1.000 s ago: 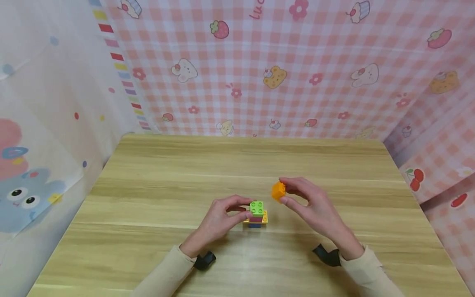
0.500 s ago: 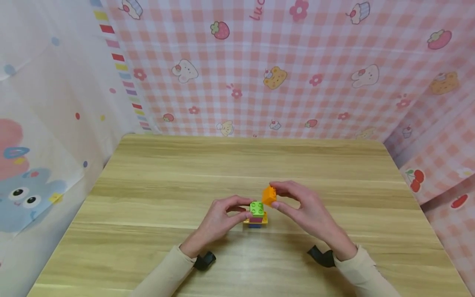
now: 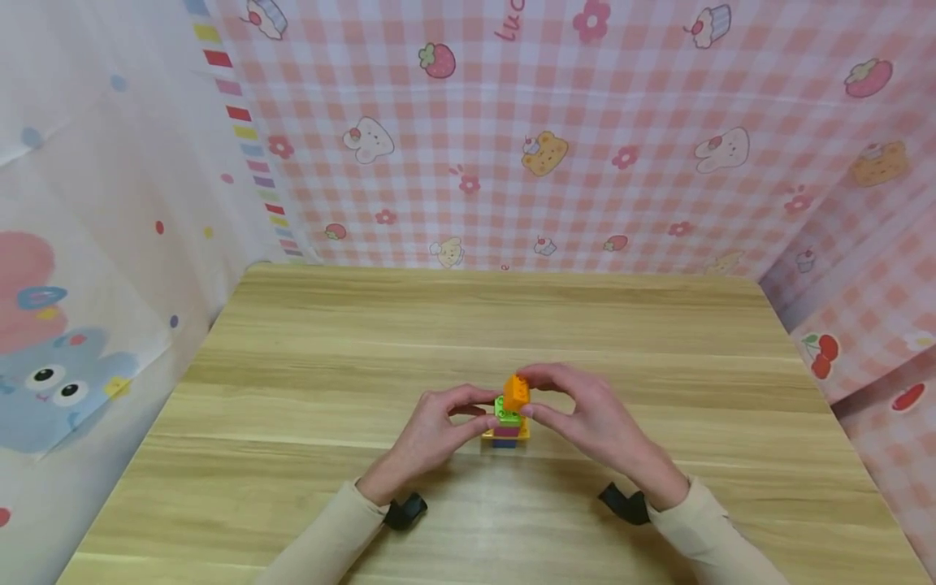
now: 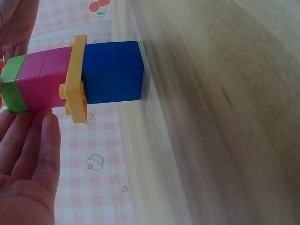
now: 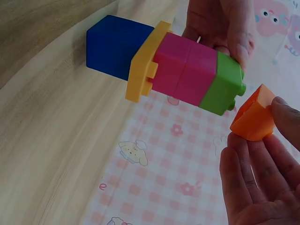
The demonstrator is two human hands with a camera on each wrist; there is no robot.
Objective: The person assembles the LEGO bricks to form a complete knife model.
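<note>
A tower of building bricks stands upright on the table: a blue brick (image 5: 115,47) at the bottom, a wider yellow plate (image 4: 75,79), pink bricks (image 5: 185,68), and a green brick (image 3: 508,413) on top. My left hand (image 3: 439,426) holds the green brick between thumb and fingers. In my right hand (image 3: 595,414), thumb and fingers pinch an orange brick (image 3: 516,393), its studs facing up and right. It is tilted, close over the right side of the green studs. The right wrist view shows its hollow underside turned toward the green brick, with a narrow gap between them.
The wood-grained table (image 3: 351,325) extends around the tower on all sides. Behind it hangs a pink checked cloth (image 3: 468,122), and a white printed cloth (image 3: 110,203) hangs at the left. Black straps (image 3: 405,512) are on both wrists.
My right hand has carried the orange brick left and slightly down, from the right of the tower to over the green brick. My left hand has stayed at the tower.
</note>
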